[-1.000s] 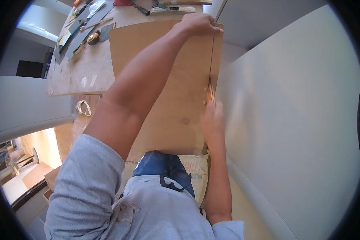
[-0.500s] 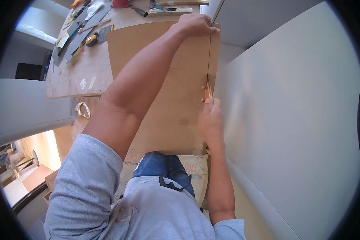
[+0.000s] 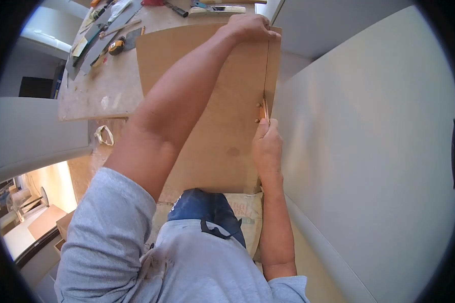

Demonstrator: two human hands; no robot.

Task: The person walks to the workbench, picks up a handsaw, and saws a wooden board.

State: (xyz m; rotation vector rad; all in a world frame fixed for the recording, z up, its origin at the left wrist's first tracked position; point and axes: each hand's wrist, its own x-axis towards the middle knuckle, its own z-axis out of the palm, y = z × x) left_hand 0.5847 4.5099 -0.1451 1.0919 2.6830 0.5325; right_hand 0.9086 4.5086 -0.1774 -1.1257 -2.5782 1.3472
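A brown wooden board (image 3: 202, 126) lies in front of me, overlapping the workbench, its near edge close to my lap. Along its right side runs a thin dark line, parting off a narrow strip. My left hand (image 3: 247, 28) reaches across the board and is closed over its far right corner, by the end of that line. Lower on the right side, my right hand (image 3: 268, 144) grips a wooden-handled tool (image 3: 263, 110), which looks like a handsaw seen edge-on. Two small round knobs stick out of its left side. Its blade is hard to tell from the dark line.
The workbench (image 3: 96, 96) carries a tape measure (image 3: 117, 47), grey strips, a red item and several hand tools at the back. A large pale panel (image 3: 374, 146) stands close on the right. A whitish loop (image 3: 104, 135) lies at left, and a printed sack (image 3: 245, 212) is below the board.
The tool and my right hand have shifted slightly away from me along the board's right side. My left hand keeps its place on the far corner.
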